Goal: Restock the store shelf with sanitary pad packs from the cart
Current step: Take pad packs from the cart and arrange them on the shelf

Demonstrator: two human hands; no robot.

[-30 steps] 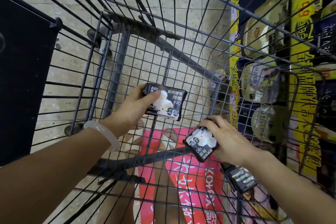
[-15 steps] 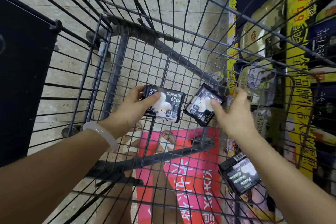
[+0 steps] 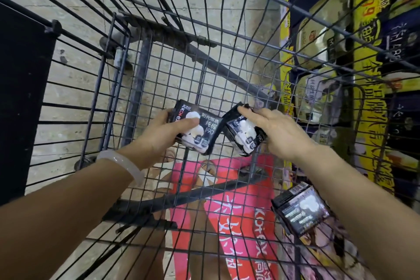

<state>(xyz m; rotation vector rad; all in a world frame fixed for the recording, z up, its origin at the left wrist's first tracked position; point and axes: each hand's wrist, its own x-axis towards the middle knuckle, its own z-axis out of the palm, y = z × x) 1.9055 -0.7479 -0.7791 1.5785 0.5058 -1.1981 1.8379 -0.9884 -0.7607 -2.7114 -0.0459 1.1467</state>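
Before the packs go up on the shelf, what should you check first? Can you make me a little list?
1. Left hand has a firm hold on its pack: ok, thumb on the front, fingers behind.
2. Right hand has a firm hold on its pack: cannot tell, the fingers lie over its top edge and the pack is tilted.
3. The two held packs are not squashing each other: ok, they sit side by side, edges close.
4. Packs lifted free of the cart: not ok, both are low inside the basket.
5. More packs left for later: ok, one lies in the cart by the right forearm.
6. Room on the shelf: cannot tell, it looks full through the wires.
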